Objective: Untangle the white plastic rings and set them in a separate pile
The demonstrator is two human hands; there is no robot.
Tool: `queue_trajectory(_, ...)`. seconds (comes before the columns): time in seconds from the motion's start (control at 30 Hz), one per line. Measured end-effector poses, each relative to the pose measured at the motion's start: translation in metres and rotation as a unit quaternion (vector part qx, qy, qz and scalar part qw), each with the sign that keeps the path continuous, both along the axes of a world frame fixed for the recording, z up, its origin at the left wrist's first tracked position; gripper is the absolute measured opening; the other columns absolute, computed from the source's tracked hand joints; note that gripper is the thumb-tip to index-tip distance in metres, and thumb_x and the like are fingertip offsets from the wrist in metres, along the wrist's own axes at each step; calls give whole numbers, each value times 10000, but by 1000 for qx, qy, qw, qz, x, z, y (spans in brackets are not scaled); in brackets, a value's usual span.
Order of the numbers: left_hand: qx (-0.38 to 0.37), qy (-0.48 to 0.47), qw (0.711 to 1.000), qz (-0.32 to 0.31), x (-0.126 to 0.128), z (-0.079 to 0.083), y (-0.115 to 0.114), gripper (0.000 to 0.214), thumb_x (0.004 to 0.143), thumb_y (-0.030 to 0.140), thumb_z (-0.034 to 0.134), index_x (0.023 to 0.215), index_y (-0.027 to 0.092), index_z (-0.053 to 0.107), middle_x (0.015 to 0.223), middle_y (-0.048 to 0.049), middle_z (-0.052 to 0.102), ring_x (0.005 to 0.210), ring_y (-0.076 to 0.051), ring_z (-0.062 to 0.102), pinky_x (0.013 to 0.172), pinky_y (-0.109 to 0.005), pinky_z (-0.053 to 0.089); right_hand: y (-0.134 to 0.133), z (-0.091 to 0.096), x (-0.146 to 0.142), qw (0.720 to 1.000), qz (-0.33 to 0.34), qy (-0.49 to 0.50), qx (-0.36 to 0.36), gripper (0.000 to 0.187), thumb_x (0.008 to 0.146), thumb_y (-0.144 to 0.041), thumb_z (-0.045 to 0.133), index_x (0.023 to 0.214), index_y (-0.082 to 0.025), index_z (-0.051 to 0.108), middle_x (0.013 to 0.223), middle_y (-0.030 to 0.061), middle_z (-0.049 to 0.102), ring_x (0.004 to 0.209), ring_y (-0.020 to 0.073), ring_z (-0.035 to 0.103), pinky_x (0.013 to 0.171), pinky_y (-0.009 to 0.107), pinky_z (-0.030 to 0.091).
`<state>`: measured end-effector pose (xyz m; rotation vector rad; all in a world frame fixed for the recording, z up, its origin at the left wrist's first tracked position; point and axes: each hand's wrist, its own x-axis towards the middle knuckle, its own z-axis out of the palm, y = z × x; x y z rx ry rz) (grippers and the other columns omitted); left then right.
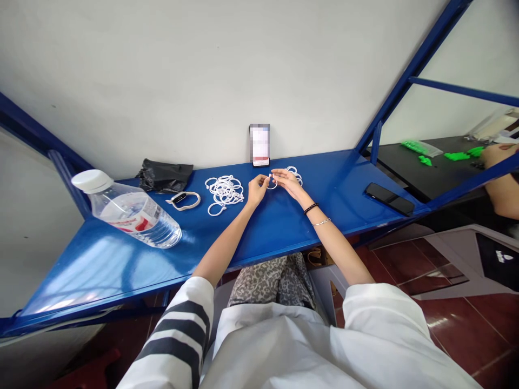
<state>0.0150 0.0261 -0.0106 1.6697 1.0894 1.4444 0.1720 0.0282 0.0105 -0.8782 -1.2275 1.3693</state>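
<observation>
Between my two hands is a thin white ring [272,188], held just above the blue tabletop. My left hand [257,190] pinches its left side with thumb and fingertips. On the other side, my right hand [287,182] has its fingertips closed at the top of the same ring; the exact contact is too small to see. A tangled pile of similar white rings [225,191], some with small knobs, lies left of my left hand. Several more white rings [295,173] lie behind my right hand, which partly hides them.
A phone [260,145] leans upright against the wall. To the left are a crumpled black bag [166,175], a watch with a pale strap [184,200] and a water bottle [130,213]. A dark phone [389,199] lies right. Another person's arm [500,178] is beside green pieces [457,156].
</observation>
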Motion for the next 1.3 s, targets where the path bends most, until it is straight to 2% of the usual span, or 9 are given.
queue_trajectory(0.17, -5, -14, 1000, 17, -2, -1, 2, 253, 841, 412, 610, 763, 173, 644, 689, -35, 670, 628, -151, 609, 650, -276, 475, 1, -1, -1, 999, 4, -42, -25, 310, 694, -333, 783, 952, -184, 699, 869, 31, 716, 794, 126, 648, 771, 259, 516)
queue_trajectory(0.3, -25, -32, 999, 9, -3, 0, 3, 278, 827, 439, 623, 765, 168, 642, 694, -33, 669, 628, -144, 606, 638, -265, 470, 2, -3, 0, 996, 4, -87, -3, 348, 706, -392, 761, 967, -169, 703, 833, 36, 713, 788, 130, 638, 680, 230, 470)
queue_trajectory(0.53, -61, -49, 995, -53, -1, 7, -4, 322, 825, 473, 618, 735, 163, 631, 658, -27, 655, 642, -133, 600, 620, -246, 446, 1, -3, 1, 993, -46, -109, 30, 359, 712, -419, 728, 982, -183, 697, 811, 14, 668, 650, 89, 521, 522, 199, 359)
queue_trajectory(0.73, -108, -93, 984, -111, 1, 12, -6, 385, 832, 514, 589, 685, 161, 636, 746, -51, 679, 718, -144, 613, 591, -235, 443, 0, 0, 0, 995, -41, -80, 45, 375, 689, -415, 745, 968, -169, 692, 739, -16, 608, 528, 51, 393, 461, 203, 297)
queue_trajectory(0.83, -123, -119, 977, -125, 1, 14, -6, 389, 820, 537, 604, 718, 163, 641, 751, -54, 678, 733, -152, 627, 589, -237, 450, -1, 3, 0, 997, -23, -60, 44, 383, 692, -436, 755, 963, -174, 684, 760, -15, 613, 509, 42, 399, 449, 204, 298)
queue_trajectory(1.0, -148, -149, 964, -163, 1, 16, -9, 413, 810, 571, 612, 742, 163, 628, 660, -31, 618, 632, -127, 582, 615, -256, 460, -2, 6, 0, 999, 22, -28, 20, 368, 705, -488, 757, 851, -167, 651, 704, -18, 595, 513, 45, 453, 438, 190, 309)
queue_trajectory(1.17, -153, -168, 957, -178, 1, 16, -8, 441, 811, 585, 618, 672, 169, 580, 614, -16, 569, 559, -107, 513, 623, -279, 455, -2, 9, -1, 995, 94, 1, -22, 386, 698, -492, 780, 718, -159, 585, 609, -48, 498, 449, 17, 337, 380, 170, 217)
queue_trajectory(1.3, -165, -153, 958, -180, 1, 18, -9, 501, 804, 648, 588, 637, 177, 560, 509, 11, 443, 506, -107, 447, 602, -299, 440, -3, 12, 0, 990, 130, 6, -53, 414, 684, -499, 792, 694, -160, 555, 577, -62, 456, 427, 11, 282, 365, 165, 189)
